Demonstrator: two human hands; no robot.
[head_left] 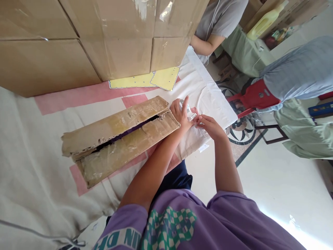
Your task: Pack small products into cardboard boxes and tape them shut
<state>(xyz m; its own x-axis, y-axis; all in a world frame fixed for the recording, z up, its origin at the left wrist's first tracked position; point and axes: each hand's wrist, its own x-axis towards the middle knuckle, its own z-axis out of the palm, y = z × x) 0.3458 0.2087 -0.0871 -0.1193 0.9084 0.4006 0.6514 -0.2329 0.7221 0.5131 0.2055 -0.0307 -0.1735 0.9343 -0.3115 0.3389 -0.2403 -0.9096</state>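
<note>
My left hand (181,116) is closed around a small white and grey object (191,115), with one finger raised; its exact kind I cannot make out. Close to the object's near end, my right hand (211,127) has its thumb and fingers pinched together. Whatever sits between those fingertips is too small to tell. Just left of my left hand lies a long, worn cardboard box (114,156), patched with clear tape. A gap runs along its top between torn flaps, showing a dark purple inside.
Large taped cartons (122,52) stand along the table's far side, with yellow paper pieces (166,78) at their foot. A person in a grey shirt (221,17) is beyond them. At right stands a red plastic chair or stool (260,95), beside a person in light blue.
</note>
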